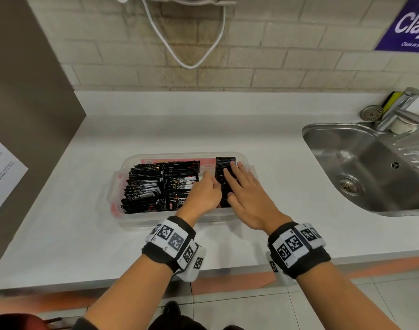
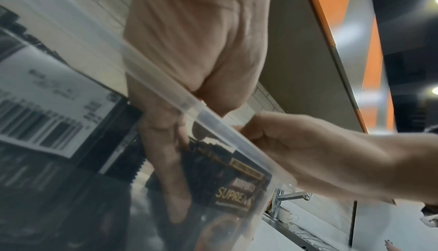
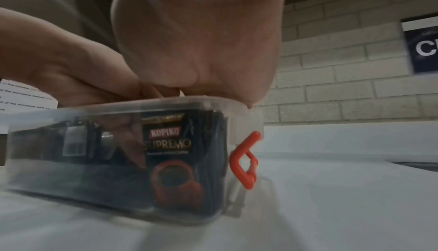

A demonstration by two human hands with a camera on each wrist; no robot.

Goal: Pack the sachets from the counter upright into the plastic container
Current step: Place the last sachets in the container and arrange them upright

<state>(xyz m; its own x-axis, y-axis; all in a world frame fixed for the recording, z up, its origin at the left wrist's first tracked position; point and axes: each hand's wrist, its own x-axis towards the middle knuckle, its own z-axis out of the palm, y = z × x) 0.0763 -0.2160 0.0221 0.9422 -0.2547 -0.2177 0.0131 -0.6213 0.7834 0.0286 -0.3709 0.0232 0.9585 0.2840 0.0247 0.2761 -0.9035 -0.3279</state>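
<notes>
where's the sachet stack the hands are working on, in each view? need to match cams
Head: sachet stack stands in the container's right part, between left hand and right hand.
Left wrist: bottom centre, behind the clear wall, "SUPREMO" print, left fingers against it.
Right wrist: centre, "KOPIKO SUPREMO" face seen through the wall.
Shared landmark: plastic container rim.

I see bare forearms, each with a black wristband [image 1: 169, 241] carrying white blocks printed with black square code markers [image 1: 292, 244].
</notes>
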